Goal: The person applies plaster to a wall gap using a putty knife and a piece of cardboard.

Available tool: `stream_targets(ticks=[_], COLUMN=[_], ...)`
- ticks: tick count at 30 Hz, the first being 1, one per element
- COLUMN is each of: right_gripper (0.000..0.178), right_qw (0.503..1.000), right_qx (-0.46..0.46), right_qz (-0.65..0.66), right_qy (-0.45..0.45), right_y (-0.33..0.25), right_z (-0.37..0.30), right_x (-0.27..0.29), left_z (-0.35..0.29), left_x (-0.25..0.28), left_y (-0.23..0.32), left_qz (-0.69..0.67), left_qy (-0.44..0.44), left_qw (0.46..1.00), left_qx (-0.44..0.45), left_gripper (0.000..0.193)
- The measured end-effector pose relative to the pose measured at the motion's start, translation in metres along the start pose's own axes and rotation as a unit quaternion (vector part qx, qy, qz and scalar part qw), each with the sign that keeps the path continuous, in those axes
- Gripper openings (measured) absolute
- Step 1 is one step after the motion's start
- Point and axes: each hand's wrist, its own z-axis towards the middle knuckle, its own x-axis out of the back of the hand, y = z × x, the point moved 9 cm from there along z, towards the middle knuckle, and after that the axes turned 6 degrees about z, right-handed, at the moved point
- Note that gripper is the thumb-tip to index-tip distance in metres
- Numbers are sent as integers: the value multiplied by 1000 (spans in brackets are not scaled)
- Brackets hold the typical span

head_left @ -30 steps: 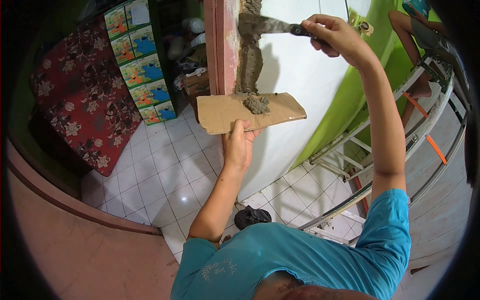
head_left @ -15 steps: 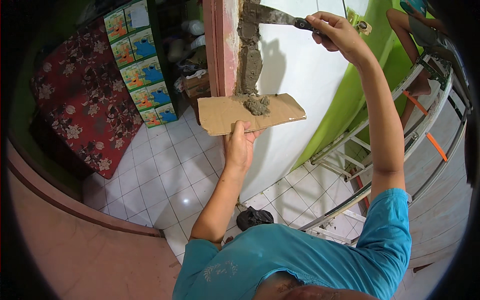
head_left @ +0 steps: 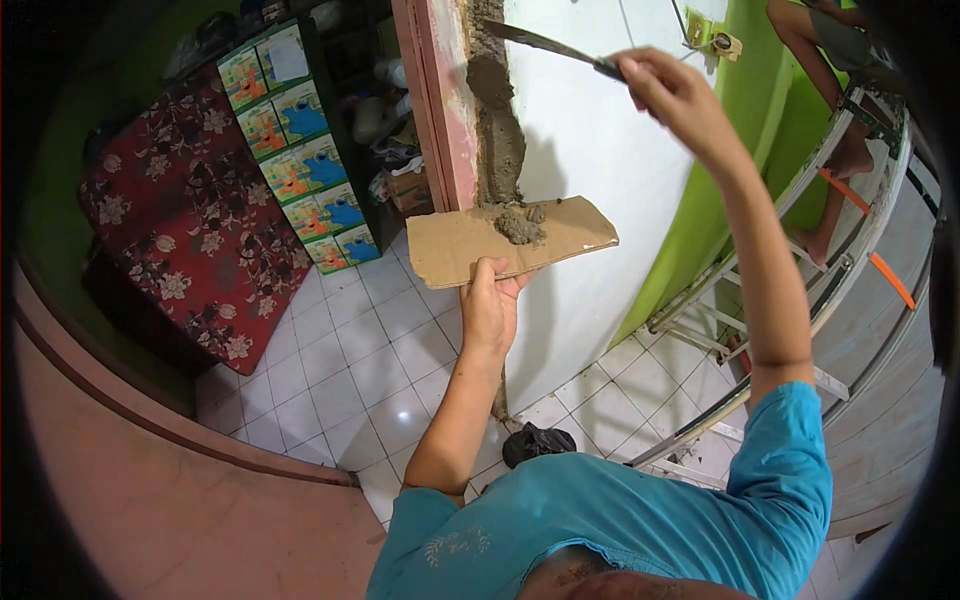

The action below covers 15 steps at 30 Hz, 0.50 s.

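Observation:
My left hand point(head_left: 490, 305) grips the near edge of a flat piece of cardboard point(head_left: 455, 245), thumb on top and fingers underneath. A small lump of wet grey mortar point(head_left: 520, 227) sits on the cardboard. Raised at the upper right, my right hand point(head_left: 668, 95) is closed round the dark handle of a putty knife point(head_left: 545, 42). Its blade points left, seen nearly edge-on, in front of the strip of mortar point(head_left: 497, 130) on the wall. That strip runs between the pink door frame point(head_left: 430, 100) and the white wall point(head_left: 590, 130). I cannot tell whether the blade touches it.
On the right stands an aluminium ladder point(head_left: 800, 310), with another person's bare legs point(head_left: 850, 150) near its top. A black plastic bag point(head_left: 538, 443) lies on the tiled floor. Left are a cartoon-patterned drawer cabinet point(head_left: 305, 115) and a red floral mattress point(head_left: 195, 220). A socket point(head_left: 725, 45) hangs on the wall.
The putty knife has turned from showing its blade's face to nearly edge-on, and my right hand has moved slightly down. The whole view has shifted a little. My left hand still holds the cardboard.

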Motion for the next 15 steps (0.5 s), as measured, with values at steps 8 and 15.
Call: stream_targets(ticks=[8,15], right_gripper=[42,44], right_qw=[989,984], right_qx=[65,41], right_qz=[-111,-155], right_qy=[72,84], right_y=[-36,-28], right_z=[-104,-93], right_x=[-77,-101], left_z=[0,-1], left_x=[1,-1], left_y=[-1,3], left_qz=[3,5], left_qy=[12,14], left_qw=[1000,1000], left_qx=[0,1], left_gripper=[37,41])
